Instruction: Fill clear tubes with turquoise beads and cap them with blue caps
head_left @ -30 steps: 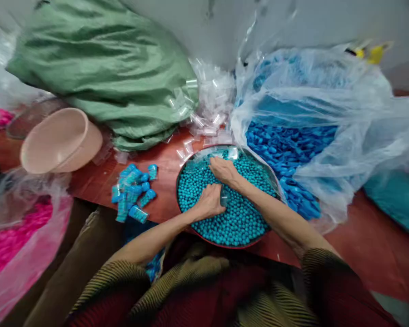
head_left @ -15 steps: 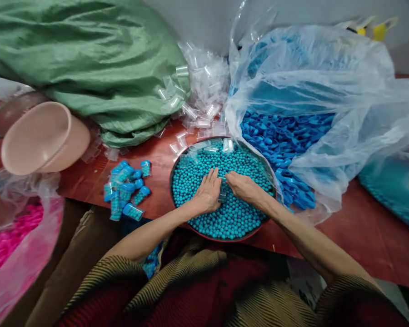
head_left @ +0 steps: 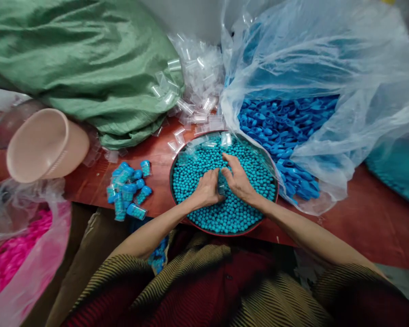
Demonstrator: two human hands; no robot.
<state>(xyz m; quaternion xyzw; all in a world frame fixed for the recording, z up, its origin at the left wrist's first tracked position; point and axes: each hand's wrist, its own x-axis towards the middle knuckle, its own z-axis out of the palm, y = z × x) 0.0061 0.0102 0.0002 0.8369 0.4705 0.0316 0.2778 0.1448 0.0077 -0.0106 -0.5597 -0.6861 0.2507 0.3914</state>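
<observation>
My left hand [head_left: 206, 188] is closed around a small clear plastic tube [head_left: 221, 185], partly hidden by the fingers, low over the turquoise beads [head_left: 221, 222]. Just right of the tube, my right hand [head_left: 241, 184] has its thumb and fingers apart, with nothing visible between them. The beads fill a round, dark-red-rimmed pan [head_left: 172, 196] in front of me. Several empty clear tubes [head_left: 226, 139] lie on the beads at the far side of the pan.
Bead-filled tubes with blue caps [head_left: 127, 188] lie left of the pan. Behind are loose clear tubes [head_left: 201, 81] and a green sack [head_left: 88, 72]. A plastic bag [head_left: 327, 168] of blue pieces [head_left: 286, 127] stands right. A beige tub [head_left: 47, 145] and pink pieces [head_left: 22, 245] are left.
My right hand has opened from a pinch, its fingers spreading and reaching farther over the beads. My left hand stays on the tube with its fingers more curled. The view has shifted slightly.
</observation>
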